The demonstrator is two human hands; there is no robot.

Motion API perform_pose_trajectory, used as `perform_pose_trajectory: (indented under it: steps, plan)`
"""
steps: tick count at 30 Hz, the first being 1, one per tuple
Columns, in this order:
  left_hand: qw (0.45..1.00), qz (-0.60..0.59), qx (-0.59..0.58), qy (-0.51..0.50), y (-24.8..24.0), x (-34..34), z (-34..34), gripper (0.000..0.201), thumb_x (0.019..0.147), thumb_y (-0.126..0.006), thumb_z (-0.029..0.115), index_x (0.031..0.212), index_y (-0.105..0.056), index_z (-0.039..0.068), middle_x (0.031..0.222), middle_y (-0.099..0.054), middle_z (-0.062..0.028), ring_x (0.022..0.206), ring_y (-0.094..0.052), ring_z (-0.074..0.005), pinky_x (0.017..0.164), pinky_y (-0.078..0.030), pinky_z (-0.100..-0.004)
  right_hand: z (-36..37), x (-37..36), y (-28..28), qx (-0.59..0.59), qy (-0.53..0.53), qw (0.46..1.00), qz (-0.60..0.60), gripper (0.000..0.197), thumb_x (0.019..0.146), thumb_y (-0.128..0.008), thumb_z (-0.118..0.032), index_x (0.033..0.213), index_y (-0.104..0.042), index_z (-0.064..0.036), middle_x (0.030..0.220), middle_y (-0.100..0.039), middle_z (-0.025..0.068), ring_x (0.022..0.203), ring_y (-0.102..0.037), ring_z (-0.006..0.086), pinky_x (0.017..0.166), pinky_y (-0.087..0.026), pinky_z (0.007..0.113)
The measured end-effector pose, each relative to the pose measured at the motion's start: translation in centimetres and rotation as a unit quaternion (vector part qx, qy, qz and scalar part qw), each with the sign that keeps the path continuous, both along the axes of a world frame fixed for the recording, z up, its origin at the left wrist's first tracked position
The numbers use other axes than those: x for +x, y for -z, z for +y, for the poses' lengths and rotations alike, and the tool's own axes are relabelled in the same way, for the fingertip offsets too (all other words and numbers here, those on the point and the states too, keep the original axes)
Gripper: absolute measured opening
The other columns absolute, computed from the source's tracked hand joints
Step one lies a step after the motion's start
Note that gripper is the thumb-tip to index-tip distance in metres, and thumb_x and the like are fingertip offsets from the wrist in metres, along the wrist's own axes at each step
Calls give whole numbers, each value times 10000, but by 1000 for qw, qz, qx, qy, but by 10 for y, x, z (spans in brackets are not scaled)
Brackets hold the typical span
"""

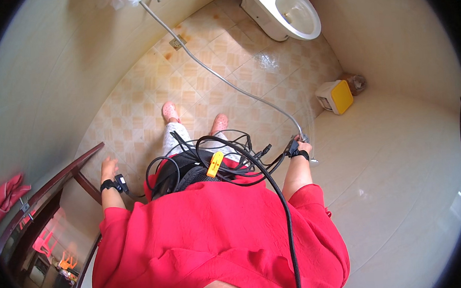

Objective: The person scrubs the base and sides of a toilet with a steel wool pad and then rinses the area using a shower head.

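Note:
My right hand [303, 145] is at the right, closed round the end of a grey flexible shower hose [225, 82] beside the wall. The fitting at that end is partly hidden by my fingers. From there the hose runs in a long curve to the upper left wall. A small metal fixture [314, 161] shows just below my right wrist. At the left, my left hand [109, 168] hangs with its fingers loosely apart and nothing in it, near a dark red wooden door frame [86, 155]. Both wrists carry black straps with small devices.
A white toilet [299, 15] stands at the far right. Against the right wall sits a white bucket with a yellow lid [342, 97]. The tiled floor [203, 50] has a shiny patch and a drain [178, 41]. Black cables [241, 154] loop at my waist.

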State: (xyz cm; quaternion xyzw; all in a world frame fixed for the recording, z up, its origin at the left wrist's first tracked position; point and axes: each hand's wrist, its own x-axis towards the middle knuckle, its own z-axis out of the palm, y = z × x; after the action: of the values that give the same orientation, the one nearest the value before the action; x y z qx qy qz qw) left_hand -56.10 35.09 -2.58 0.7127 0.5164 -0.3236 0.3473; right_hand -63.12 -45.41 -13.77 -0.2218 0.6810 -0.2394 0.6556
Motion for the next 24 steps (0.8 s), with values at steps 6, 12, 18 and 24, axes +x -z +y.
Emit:
perform_pose_trajectory:
  steps: [6,12,18,24]
  plan:
    - [1000,3,9,18,8,4,5,706,755,-573,209,1370,-260,62,1208,-505,-130,870,-574,-231,485,-330,-270,25,-14,-10,35,116,991,-48,242,854,-327,-139,870,-495,35,761,-535,151,656,-532,263,598,-497,363]
    - [999,8,-7,50,-6,18,1,691,759,-582,241,1359,-289,64,1190,-521,-111,868,-573,-224,584,-374,-298,38,16,-34,17,53,993,-107,237,795,-328,75,971,-487,58,834,-531,130,715,-543,194,582,-522,303]
    - [998,4,0,70,-15,32,-5,638,773,-577,268,1343,-339,111,1193,-523,-78,891,-571,-209,707,-408,-332,-3,49,-24,-9,67,986,-151,205,776,-377,22,888,-549,32,814,-563,140,703,-561,248,608,-499,355]
    - [997,-44,-5,55,-4,15,6,663,756,-592,250,1334,-336,52,1180,-524,-120,864,-573,-221,659,-441,-323,-7,83,-45,-61,-65,987,-134,232,801,-318,31,908,-525,29,866,-557,151,737,-563,252,644,-528,377]
